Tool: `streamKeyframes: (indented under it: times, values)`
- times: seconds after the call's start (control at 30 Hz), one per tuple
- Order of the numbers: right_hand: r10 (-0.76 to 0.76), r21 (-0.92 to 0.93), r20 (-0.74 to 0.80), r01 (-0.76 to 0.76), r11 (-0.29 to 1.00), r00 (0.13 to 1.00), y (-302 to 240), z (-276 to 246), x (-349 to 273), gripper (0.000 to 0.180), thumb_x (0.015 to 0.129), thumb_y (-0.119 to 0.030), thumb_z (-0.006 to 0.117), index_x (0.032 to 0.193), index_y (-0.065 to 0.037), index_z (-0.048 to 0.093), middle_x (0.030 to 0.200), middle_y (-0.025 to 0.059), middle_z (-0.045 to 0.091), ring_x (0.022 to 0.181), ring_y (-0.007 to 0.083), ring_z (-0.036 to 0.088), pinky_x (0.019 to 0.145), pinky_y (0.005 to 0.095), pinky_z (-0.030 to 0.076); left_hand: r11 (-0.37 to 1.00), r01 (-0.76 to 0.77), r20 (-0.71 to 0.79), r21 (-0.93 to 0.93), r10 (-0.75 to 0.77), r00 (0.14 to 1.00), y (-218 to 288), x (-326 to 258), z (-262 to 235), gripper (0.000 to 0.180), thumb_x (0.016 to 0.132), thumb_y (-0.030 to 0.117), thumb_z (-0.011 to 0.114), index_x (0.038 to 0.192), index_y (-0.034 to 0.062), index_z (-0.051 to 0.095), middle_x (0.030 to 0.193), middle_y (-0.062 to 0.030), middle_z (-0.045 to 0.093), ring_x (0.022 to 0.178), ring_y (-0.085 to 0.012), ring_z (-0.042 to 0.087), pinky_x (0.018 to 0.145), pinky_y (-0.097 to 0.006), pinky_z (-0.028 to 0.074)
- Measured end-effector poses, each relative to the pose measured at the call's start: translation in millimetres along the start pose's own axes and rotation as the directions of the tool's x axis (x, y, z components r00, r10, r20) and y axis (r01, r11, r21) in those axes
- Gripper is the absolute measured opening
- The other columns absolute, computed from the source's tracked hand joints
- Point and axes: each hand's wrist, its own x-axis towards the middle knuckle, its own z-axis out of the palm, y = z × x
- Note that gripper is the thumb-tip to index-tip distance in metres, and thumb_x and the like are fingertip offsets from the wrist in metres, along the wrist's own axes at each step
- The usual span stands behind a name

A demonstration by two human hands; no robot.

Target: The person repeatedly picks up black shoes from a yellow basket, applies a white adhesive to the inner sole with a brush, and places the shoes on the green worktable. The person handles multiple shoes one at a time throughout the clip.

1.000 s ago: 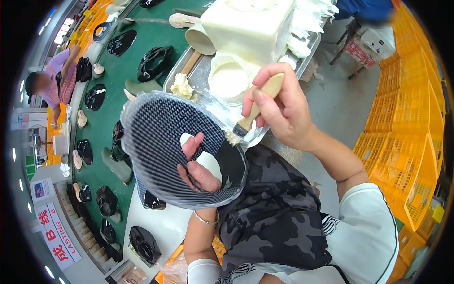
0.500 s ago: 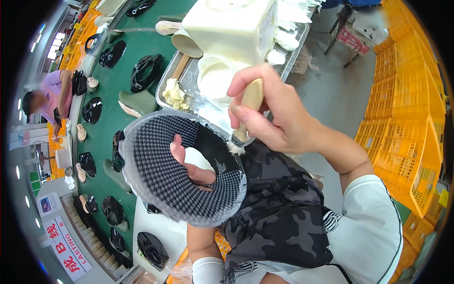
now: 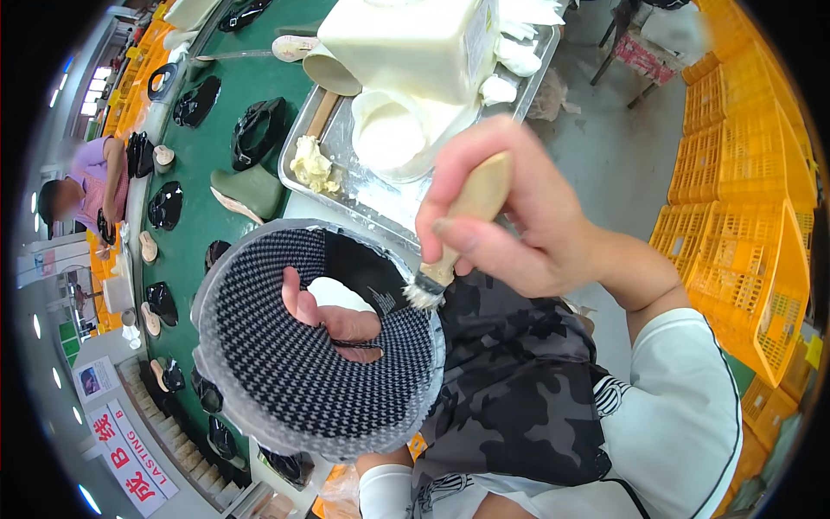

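Observation:
My left hand [image 3: 350, 323] grips a shoe upper [image 3: 259, 363], its fingers coming through the opening in the middle. The upper lies spread with a black-and-grey houndstooth lining facing up, a black patch at the far side and a whitish edge all round. Between the thumb and fingers of my right hand [image 3: 527, 212] is a short brush [image 3: 482, 192] with a wooden handle. Its pale bristles are at the upper's right edge; whether they touch cannot be told. Beyond the hands stands an open white pot [image 3: 391, 138] of white paste.
A metal tray [image 3: 298, 173] carries the pot, a big off-white container [image 3: 402, 43] and a lump of yellowish paste [image 3: 313, 164]. Left runs a green conveyor [image 3: 207, 147] with black uppers and shoe lasts; a person [image 3: 91, 177] works beyond it. Yellow crates [image 3: 726, 251] are stacked at right.
My right hand has brought the brush lower and left, to the upper's right edge. The upper has moved down and left in my left hand and faces me more fully.

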Motion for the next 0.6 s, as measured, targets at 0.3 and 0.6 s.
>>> streamKeyframes:
  times: [0.3,0.6]
  values:
    - [-0.009,-0.062,-0.092,0.003,0.998,0.996,21.2,8.0,-7.1,0.02,0.086,-0.007,0.054,0.102,-0.005,0.042,0.063,0.0054,0.056,0.053,0.015,0.057,0.048,0.0262,0.043,-0.452,0.617,0.76,-0.644,-0.468,0.451,10.5,25.4,-30.0,0.058,0.089,0.041,0.043,0.13,0.0011,0.034,0.118,-0.0233,0.048,0.097,-0.0286,0.056,0.074,-0.035,0.053]
    - [-0.253,-0.255,-0.13,0.214,0.943,0.959,57.9,15.4,23.0,0.022,0.09,-0.001,0.046,0.107,-0.003,0.033,0.091,0.0132,0.058,0.078,0.0157,0.06,0.062,0.0257,0.052,0.966,0.056,-0.081,-0.252,-0.078,0.994,-13.5,-4.6,11.5,0.048,0.097,0.033,0.023,0.123,-0.0053,0.037,0.121,-0.0235,0.049,0.114,-0.0332,0.047,0.101,-0.043,0.034]
